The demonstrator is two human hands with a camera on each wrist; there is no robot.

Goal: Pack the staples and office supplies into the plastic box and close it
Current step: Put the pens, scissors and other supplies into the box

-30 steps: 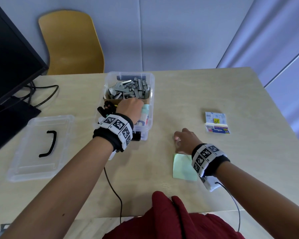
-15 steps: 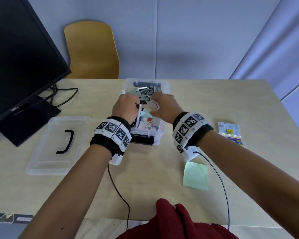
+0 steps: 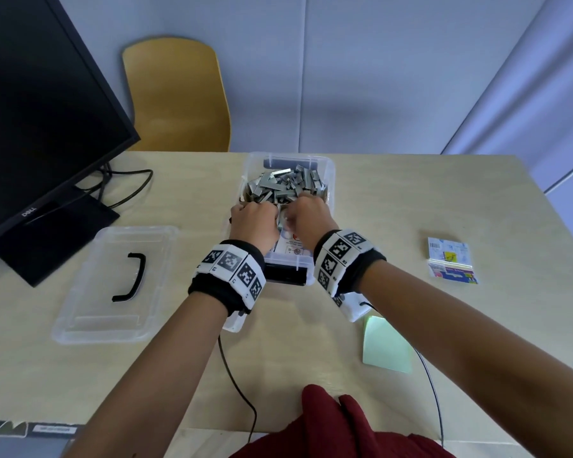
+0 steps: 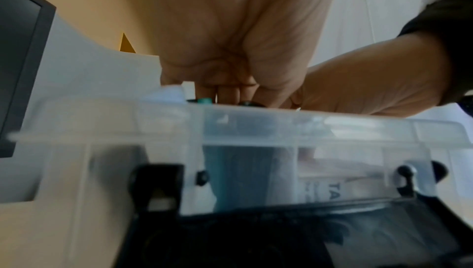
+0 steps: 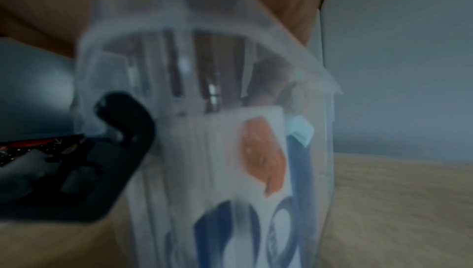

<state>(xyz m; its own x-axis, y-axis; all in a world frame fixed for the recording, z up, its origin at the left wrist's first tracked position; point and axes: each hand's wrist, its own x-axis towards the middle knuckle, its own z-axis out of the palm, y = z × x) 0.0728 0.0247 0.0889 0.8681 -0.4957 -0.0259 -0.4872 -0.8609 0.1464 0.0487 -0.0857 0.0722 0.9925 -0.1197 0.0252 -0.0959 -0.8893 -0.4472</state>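
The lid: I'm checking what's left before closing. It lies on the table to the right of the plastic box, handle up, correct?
Not quite. The head view shows the lid on the table to the left of the plastic box, toward the monitor, not the right. Its black handle does face up.

I am seeing a black monitor (image 3: 37, 104) standing at nine o'clock on the table (image 3: 394, 193), its cables (image 3: 126, 180) trailing alongside; a yellow chair (image 3: 176, 97) is sitting at twelve o'clock.
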